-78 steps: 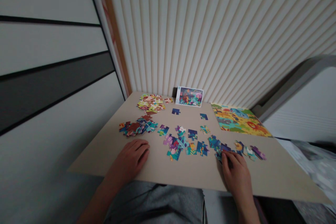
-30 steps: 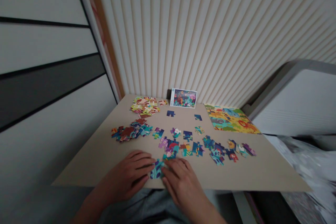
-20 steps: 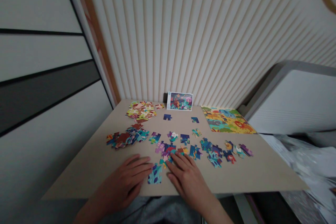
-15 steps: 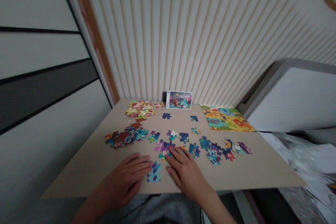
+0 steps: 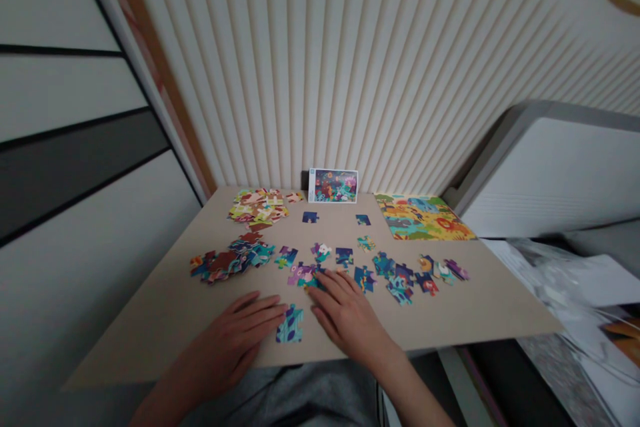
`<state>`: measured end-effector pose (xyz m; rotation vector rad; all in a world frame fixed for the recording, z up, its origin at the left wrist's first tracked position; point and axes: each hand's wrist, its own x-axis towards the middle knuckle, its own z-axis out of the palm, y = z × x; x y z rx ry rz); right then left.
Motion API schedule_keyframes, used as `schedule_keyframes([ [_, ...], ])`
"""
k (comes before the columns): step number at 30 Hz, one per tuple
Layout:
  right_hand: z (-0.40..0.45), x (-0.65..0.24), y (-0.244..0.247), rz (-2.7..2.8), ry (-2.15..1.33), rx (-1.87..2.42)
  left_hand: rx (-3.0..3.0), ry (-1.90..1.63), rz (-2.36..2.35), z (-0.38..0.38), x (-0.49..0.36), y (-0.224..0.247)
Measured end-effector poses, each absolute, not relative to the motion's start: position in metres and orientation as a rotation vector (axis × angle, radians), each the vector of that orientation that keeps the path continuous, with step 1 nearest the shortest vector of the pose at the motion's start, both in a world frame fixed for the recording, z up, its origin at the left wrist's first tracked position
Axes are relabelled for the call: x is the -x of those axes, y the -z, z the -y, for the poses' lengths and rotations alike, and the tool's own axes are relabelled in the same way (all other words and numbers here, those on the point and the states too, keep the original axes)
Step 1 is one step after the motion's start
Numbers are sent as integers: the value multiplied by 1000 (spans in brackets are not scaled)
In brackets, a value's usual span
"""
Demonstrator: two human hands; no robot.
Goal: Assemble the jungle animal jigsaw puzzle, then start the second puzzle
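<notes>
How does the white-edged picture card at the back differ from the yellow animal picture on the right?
The picture card stands upright; the animal picture lies flat on the table. The picture card looks smaller; the animal picture spreads wider. The picture card's scene is mostly dark; the animal picture is bright, mainly yellow. Both show colourful scenes.

Puzzle pieces (image 5: 344, 256) before the card (image 5: 334, 185)

nearest me lies a flat teal puzzle piece (image 5: 290, 325) with dark blue spots, apart from a partly hidden, mostly purple cluster of pieces (image 5: 301, 273) beyond.
</notes>
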<state>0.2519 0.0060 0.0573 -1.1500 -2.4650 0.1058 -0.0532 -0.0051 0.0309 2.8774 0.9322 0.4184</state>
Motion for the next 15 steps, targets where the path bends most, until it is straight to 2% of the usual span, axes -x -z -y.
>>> schedule_keyframes([
  [7, 34, -295, -57, 2398, -52, 1137, -2893, -422, -955, 6, 51, -32],
  [15, 41, -384, -38, 2178, 228, 1505, -2905, -447, -916, 3, 58, -21],
])
